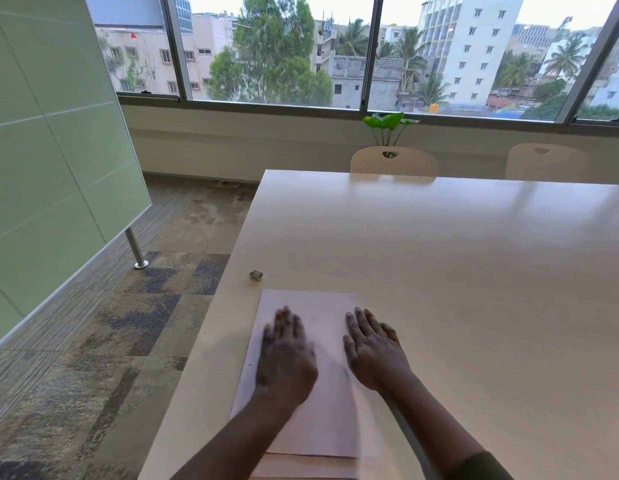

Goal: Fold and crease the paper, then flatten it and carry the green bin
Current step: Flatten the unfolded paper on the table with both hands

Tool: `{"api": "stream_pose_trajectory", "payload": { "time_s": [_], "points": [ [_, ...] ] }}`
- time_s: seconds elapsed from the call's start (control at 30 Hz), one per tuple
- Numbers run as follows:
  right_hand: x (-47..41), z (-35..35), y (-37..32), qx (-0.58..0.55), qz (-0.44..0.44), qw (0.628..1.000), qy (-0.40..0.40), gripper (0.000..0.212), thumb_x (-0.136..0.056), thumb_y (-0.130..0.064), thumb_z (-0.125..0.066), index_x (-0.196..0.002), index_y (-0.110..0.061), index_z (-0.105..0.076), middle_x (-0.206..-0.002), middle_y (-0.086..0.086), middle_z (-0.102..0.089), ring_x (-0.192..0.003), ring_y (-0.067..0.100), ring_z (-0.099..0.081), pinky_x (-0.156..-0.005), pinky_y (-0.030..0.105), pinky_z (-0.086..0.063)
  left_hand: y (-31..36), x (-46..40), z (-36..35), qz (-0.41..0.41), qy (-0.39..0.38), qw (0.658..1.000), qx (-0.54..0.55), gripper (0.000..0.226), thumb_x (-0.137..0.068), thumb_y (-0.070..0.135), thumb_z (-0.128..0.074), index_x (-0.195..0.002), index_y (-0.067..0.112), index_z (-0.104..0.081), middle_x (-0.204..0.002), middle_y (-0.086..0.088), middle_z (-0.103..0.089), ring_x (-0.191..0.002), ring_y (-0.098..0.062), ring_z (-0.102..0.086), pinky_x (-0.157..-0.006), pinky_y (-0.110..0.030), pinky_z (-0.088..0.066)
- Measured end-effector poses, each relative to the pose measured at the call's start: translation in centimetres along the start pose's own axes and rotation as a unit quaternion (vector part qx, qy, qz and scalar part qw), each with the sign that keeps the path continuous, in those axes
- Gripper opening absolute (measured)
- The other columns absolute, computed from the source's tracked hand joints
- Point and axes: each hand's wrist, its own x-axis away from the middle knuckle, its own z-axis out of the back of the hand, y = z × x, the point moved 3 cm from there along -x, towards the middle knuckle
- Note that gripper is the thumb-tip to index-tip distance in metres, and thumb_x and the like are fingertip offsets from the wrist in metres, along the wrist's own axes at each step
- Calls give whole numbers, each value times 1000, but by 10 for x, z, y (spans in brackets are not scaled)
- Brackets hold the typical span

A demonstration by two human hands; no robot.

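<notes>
Pressing flat, the left hand [285, 355], blurred, and the right hand [373, 351] lay open, palms down, gripping nothing, on the paper [321, 403] at the desk's [474, 271] lower-left corner. Its long axis ran bottom to top of frame. Uneven pushing could've skewed the fold or slid it off the nearby edge, I'd guess.

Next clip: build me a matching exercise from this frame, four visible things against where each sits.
Things:
1. left hand
2. right hand
3. small grey metal object
4. leafy green plant

Places:
A. behind a white chair, below the window
B. flat on the pale sheet of paper, blurred
C. on the table beyond the paper's far left corner
D. palm down over the paper's right edge

Pairs: 1-B, 2-D, 3-C, 4-A
</notes>
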Motion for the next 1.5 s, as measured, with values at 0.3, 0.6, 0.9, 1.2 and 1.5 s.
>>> {"api": "stream_pose_trajectory", "payload": {
  "time_s": [0.3,0.6,0.9,1.2,1.5],
  "points": [
    [0,0,0,10,3,1000,-10,59,-102,-44,-11,-155,-22,0,-163,-3,7,-149,11,9,-119,33,1,15,26,-19,-78,-95,992,-24,72,-93,60,4,-150,18,18,-155,-3,29,-144,-17,27,-119,-40,11],
    [0,-1,0,11,-2,1000,-9,64,-97,-47,-3,-155,-21,-2,-163,0,5,-149,13,8,-118,34,0,-52,6,0,53,-43,998,-9,68,-101,45,-17,-153,8,4,-161,-13,12,-149,-22,11,-120,-38,4],
    [-9,0,-20,-4,2,1000,13,61,-102,-44,-11,-155,-15,-6,-163,4,0,-150,16,2,-119,35,-4,35,43,-13,-121,-93,988,-6,73,-90,56,11,-151,15,15,-159,-5,23,-144,-16,26,-119,-39,13],
    [-9,-4,-19,12,2,1000,-10,62,-102,-46,-13,-155,-16,0,-163,2,5,-149,15,7,-119,36,-1,-53,29,-8,44,-87,995,-28,70,-99,51,-12,-151,12,15,-158,-9,24,-147,-20,21,-121,-41,7],
    [-9,-3,-18,24,14,1000,-15,62,-102,-46,-13,-155,-16,1,-163,1,6,-149,15,8,-119,35,0,19,35,-7,-66,-38,997,16,64,-98,47,-8,-148,13,14,-158,-9,19,-147,-20,19,-118,-37,11]
  ]
}}
